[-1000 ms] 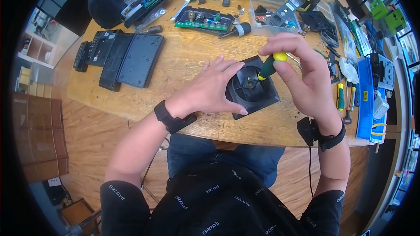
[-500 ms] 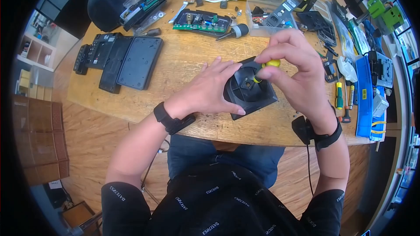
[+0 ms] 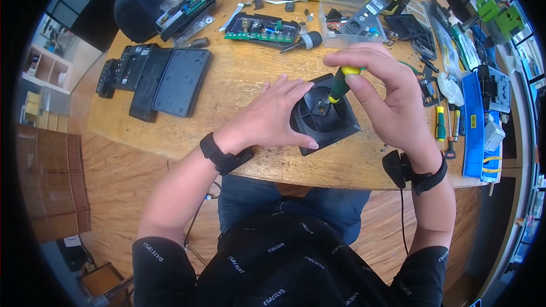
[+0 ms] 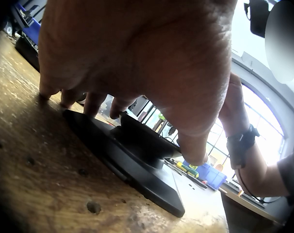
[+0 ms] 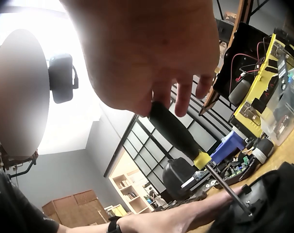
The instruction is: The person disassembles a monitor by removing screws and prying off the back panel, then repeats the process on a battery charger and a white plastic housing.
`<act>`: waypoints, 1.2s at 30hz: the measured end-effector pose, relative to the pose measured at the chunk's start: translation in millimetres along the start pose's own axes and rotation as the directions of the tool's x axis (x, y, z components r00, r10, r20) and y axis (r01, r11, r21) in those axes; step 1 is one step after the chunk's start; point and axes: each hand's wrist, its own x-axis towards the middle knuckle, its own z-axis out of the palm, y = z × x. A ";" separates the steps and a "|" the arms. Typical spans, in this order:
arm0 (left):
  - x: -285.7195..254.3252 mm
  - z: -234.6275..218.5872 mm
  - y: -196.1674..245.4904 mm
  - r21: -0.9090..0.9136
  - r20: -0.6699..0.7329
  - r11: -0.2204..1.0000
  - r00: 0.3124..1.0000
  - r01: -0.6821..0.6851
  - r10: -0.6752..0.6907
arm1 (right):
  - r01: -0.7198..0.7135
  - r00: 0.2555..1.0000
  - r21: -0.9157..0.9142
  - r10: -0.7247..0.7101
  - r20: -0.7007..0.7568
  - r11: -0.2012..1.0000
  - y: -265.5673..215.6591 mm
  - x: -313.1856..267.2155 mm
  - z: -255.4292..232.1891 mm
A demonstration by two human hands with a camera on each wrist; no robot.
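A black square plastic base (image 3: 343, 127) with a round raised middle lies on the wooden table. My left hand (image 3: 271, 112) holds it by the edge, its thumb on the near corner and forefinger on the far side. The other fingertips come down on the table beside it in the left wrist view. My right hand (image 3: 394, 99) pinches the top of a screwdriver (image 3: 340, 86) with a dark green and yellow handle. Its metal shaft (image 5: 228, 188) slants down in the right wrist view, the tip on a screw spot inside the base.
Black flat casings (image 3: 182, 82) lie at the left. A green circuit board (image 3: 261, 29) and a clear parts box (image 3: 348, 33) stand at the back. Another screwdriver (image 3: 440, 124) rests at the right, near a blue tray (image 3: 473, 128).
My right hand closed lower over the screwdriver handle, then rose with fingers spread at its top. The handle has shifted slightly left. My left hand and the base stay put.
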 end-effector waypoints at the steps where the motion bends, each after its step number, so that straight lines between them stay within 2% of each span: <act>1: 0.2 -0.2 0.2 0.005 0.001 1.000 1.000 0.002 -0.002 | 0.000 1.000 -0.002 0.000 0.000 1.000 -0.4 0.3 -1.1; 3: 0.7 -0.3 0.1 0.006 0.003 1.000 1.000 -0.001 0.001 | 0.074 0.997 -0.119 -0.071 0.028 0.990 -1.1 0.9 -3.9; 4: 0.8 -0.3 -0.2 0.007 0.006 1.000 1.000 -0.003 0.003 | 0.074 0.997 -0.119 -0.072 0.028 0.990 -1.8 0.3 -5.9; 6: 1.1 0.7 -1.4 0.003 0.002 1.000 1.000 -0.006 0.006 | -0.033 0.994 -0.111 0.044 0.103 0.993 -3.2 -1.5 -9.5; 7: 0.9 1.1 -1.8 -0.001 -0.001 1.000 1.000 -0.010 0.010 | -0.032 0.994 -0.110 0.044 0.103 0.993 -3.7 -0.6 -7.6; 9: 0.3 0.0 -0.4 0.004 0.002 1.000 1.000 -0.002 0.002 | -0.062 0.997 0.030 0.060 0.040 0.998 -4.5 1.4 -2.4; 10: 0.2 -0.3 0.2 0.008 0.006 1.000 1.000 0.003 -0.003 | -0.062 0.997 0.030 0.061 0.040 0.998 -2.8 1.3 -2.0; 12: 0.8 -0.7 0.2 0.007 0.010 1.000 1.000 0.003 -0.003 | 0.055 0.998 -0.078 -0.052 0.044 0.995 1.1 0.7 -2.5; 13: 1.0 -0.9 0.0 0.007 0.013 1.000 1.000 0.005 -0.005 | 0.055 0.998 -0.078 -0.052 0.044 0.995 -1.1 -0.2 -4.9; 15: 1.3 -1.9 0.8 0.010 0.021 1.000 1.000 0.009 -0.009 | -0.117 0.977 -0.096 0.131 0.166 0.989 -7.8 -2.3 -9.7; 16: 1.2 -2.1 1.1 0.014 0.029 1.000 0.999 0.014 -0.014 | -0.116 0.977 -0.096 0.131 0.166 0.989 -7.4 -1.1 -8.1; 18: 0.4 -1.0 0.4 0.013 0.019 1.000 1.000 0.010 -0.011 | 0.051 0.998 -0.096 -0.046 0.049 0.994 -5.7 2.6 -3.4; 22: 1.0 0.5 -1.2 0.000 0.008 1.000 1.000 -0.002 0.002 | 0.003 0.999 -0.061 0.000 0.036 0.998 -6.1 1.9 -4.0; 24: 1.0 0.4 -1.2 0.003 0.010 1.000 1.000 -0.003 0.003 | -0.005 0.997 -0.063 0.010 0.077 0.998 -8.9 0.3 -5.3; 27: 0.3 -0.2 -0.4 0.002 0.011 1.000 1.000 0.001 -0.001 | 0.055 0.998 -0.077 -0.053 0.019 0.996 -4.4 0.0 -1.6; 31: 0.9 -0.8 1.0 0.009 0.015 1.000 1.000 0.012 -0.013 | 0.028 1.000 -0.058 -0.029 -0.012 0.998 -2.5 -0.2 -1.4; 34: 1.4 -1.5 1.3 0.015 0.027 1.000 1.000 0.011 -0.011 | 0.063 0.998 -0.087 -0.064 -0.006 0.994 -6.3 -0.6 -2.8; 36: 1.1 -0.5 0.9 0.011 0.021 1.000 1.000 0.012 -0.012 | 0.020 1.000 -0.079 -0.020 -0.001 0.997 -8.1 -0.9 -1.9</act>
